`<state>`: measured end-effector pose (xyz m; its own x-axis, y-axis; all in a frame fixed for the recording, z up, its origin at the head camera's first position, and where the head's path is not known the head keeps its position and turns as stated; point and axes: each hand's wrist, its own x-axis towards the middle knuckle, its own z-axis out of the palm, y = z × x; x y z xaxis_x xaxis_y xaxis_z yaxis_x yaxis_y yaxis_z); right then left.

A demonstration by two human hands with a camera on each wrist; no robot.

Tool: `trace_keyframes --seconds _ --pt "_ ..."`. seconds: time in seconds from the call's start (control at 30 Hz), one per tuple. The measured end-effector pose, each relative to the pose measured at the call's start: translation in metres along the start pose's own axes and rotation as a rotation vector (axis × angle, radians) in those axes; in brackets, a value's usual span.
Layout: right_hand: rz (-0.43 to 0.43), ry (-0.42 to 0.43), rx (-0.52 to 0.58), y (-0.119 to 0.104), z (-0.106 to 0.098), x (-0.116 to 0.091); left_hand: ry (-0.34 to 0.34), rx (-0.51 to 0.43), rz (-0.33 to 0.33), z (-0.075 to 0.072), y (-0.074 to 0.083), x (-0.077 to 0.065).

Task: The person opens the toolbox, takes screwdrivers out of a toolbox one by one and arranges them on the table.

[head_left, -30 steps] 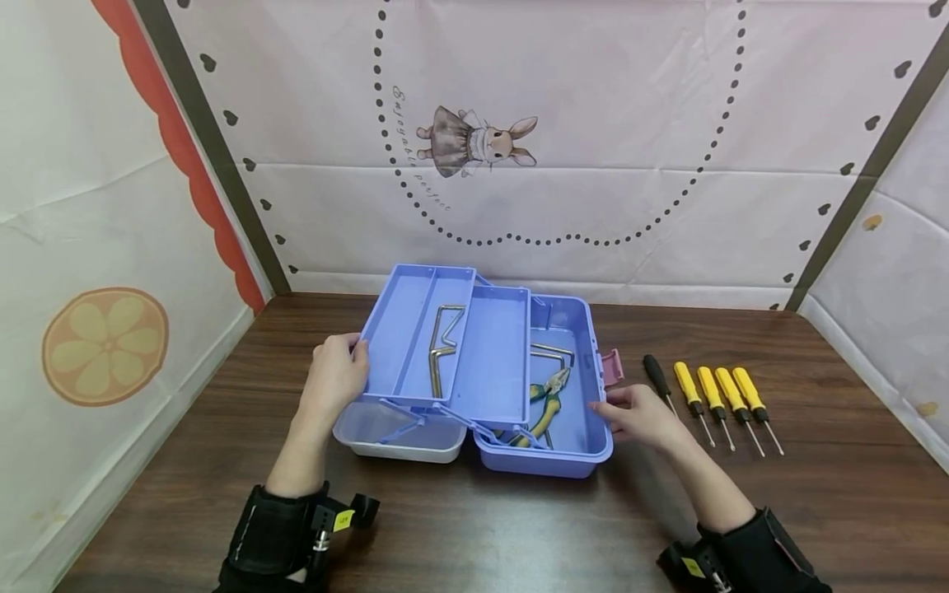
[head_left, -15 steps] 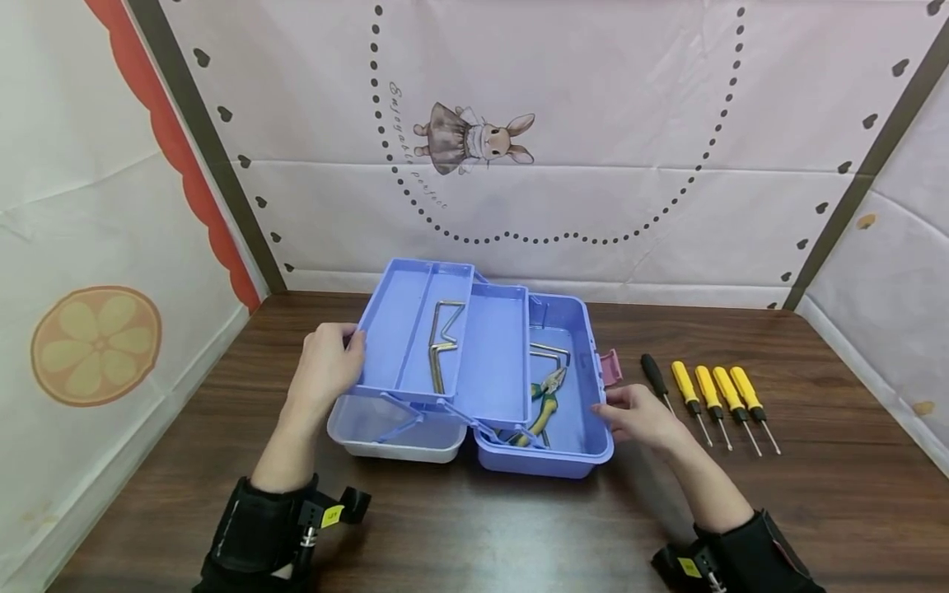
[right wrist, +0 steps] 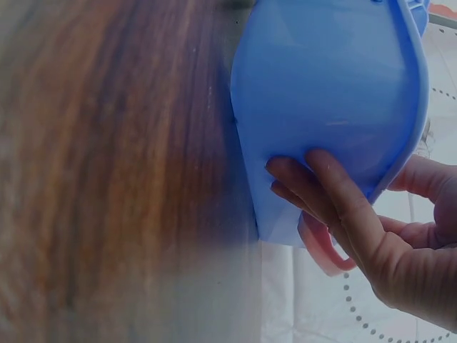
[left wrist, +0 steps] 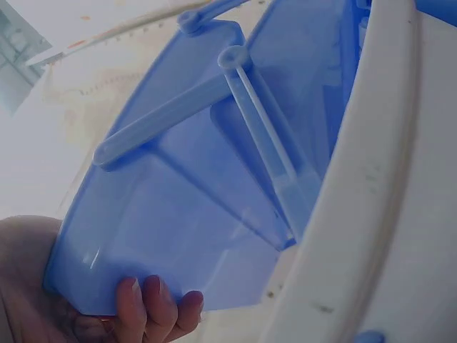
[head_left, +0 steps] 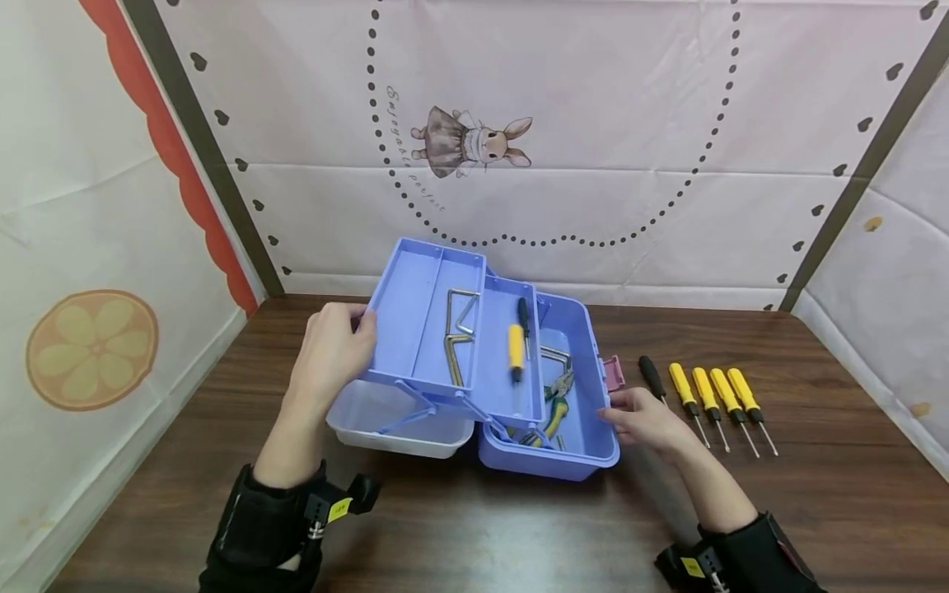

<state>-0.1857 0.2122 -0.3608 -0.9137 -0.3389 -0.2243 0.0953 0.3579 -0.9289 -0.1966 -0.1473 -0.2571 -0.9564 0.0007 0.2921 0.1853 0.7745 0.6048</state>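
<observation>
My left hand [head_left: 334, 354] grips the left edge of the upper tray [head_left: 406, 309] of an open blue toolbox [head_left: 544, 467], fingers curled under it in the left wrist view. Bent hex keys [head_left: 449, 342] lie in that tray. A yellow-handled screwdriver [head_left: 516, 346] and a black-handled one [head_left: 523, 317] lie in the lower tray [head_left: 493, 309]. My right hand [head_left: 643, 418] holds the box's right wall, thumb at the rim and fingers along the outside [right wrist: 321, 86]. Pliers [head_left: 558, 403] and more hex keys [head_left: 556, 356] show in the base, partly hidden by the trays.
Right of the box lie a black-handled screwdriver [head_left: 651, 376] and several yellow-handled screwdrivers [head_left: 682, 383] on the wooden table [head_left: 504, 535]. A pink latch [head_left: 614, 373] sticks out on the box's right side. The translucent lid [head_left: 400, 432] rests at left. A printed cloth [head_left: 593, 123] hangs behind.
My left hand has raised the tray's left side and shifted the trays rightward. Two screwdrivers now show in the lower tray, where none showed before. The right hand keeps its hold.
</observation>
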Motion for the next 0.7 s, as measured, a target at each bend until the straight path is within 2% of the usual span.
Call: trace_keyframes --seconds 0.3,0.53,0.7 --pt "0.008 0.043 -0.059 -0.005 0.007 0.002 -0.036 -0.031 -0.083 0.009 -0.034 -0.007" --pt "0.025 0.068 -0.063 -0.007 0.009 0.003 -0.033 0.002 -0.071 0.015 -0.046 -0.004" --pt "0.025 0.078 -0.068 -0.007 0.011 0.003 -0.051 0.041 -0.092 0.018 -0.051 -0.002"
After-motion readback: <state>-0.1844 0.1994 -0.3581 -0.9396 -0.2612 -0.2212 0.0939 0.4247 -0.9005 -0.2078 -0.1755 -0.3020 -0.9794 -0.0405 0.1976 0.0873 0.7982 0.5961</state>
